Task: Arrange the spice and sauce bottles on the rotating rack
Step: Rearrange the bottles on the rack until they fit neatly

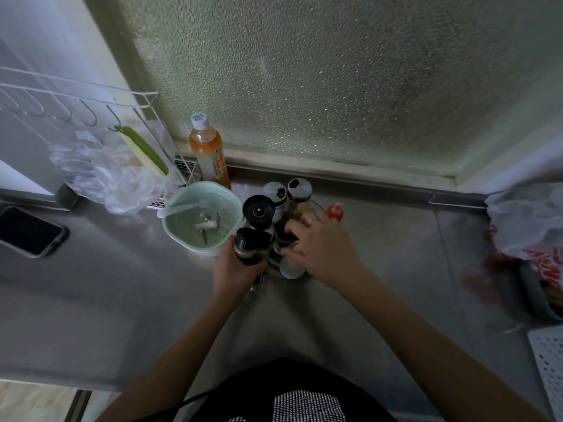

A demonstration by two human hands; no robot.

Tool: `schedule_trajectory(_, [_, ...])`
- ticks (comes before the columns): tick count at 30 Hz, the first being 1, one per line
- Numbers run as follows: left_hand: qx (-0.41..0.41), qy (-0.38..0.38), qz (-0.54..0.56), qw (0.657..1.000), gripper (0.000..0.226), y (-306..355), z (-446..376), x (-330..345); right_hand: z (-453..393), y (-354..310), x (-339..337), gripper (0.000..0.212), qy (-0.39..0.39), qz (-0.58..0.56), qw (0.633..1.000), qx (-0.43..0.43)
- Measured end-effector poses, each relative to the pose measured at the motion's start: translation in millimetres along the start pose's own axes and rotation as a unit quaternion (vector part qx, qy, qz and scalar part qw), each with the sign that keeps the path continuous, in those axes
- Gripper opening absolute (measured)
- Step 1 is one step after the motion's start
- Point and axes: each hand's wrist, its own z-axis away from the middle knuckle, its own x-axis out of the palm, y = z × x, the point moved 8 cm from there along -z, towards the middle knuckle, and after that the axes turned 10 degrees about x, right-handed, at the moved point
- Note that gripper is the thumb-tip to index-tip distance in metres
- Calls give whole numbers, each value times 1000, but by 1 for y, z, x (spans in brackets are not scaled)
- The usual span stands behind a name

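While the left hand [236, 271] curls round a black-capped spice jar [251, 245] at the rotating rack's [304, 273] near edge, the right hand [320, 239] rests spread over the crowded bottles [300, 193]. That jar looks small, rigid, smooth and probably light; a grip round its body, below the cap, seems safest.

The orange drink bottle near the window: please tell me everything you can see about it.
The orange drink bottle is clear plastic with a white screw cap and an orange and white label. It holds orange liquid almost to the neck. It stands upright, cap on, on the steel counter against the window ledge, behind the pale green container. Neither hand touches it.
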Motion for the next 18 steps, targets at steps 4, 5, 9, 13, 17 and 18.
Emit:
schedule_trajectory(4, [4, -48, 5, 999, 51, -1, -1, 13, 18, -5, 41, 43, -95, 3, 995, 23])
schedule_trajectory(5, [10, -58, 9, 998, 55, 0, -1, 15, 15, -3, 46, 45, -95, 4, 995, 36])
schedule_trajectory(9, [15, -67, 10, 998, 63, -2, -2, 17, 9, -7, 54, 42, -130, -7, 991, 21])
schedule_trajectory(13, [8, -70, 10, 997, 61, -1, -4, 16, 19, -8, 18, 36, -121, -56, 990, -33])
schedule_trajectory(17, [1, -80, 7, 997, 63, -1, -6, 17, 32, 37, -89, 39, 53, -231, 972, 4])
schedule_trajectory(18, [2, -82, 7, 997, 63, -1, -6, 18, 33, 52, -114, 40, 97, -229, 968, 21])
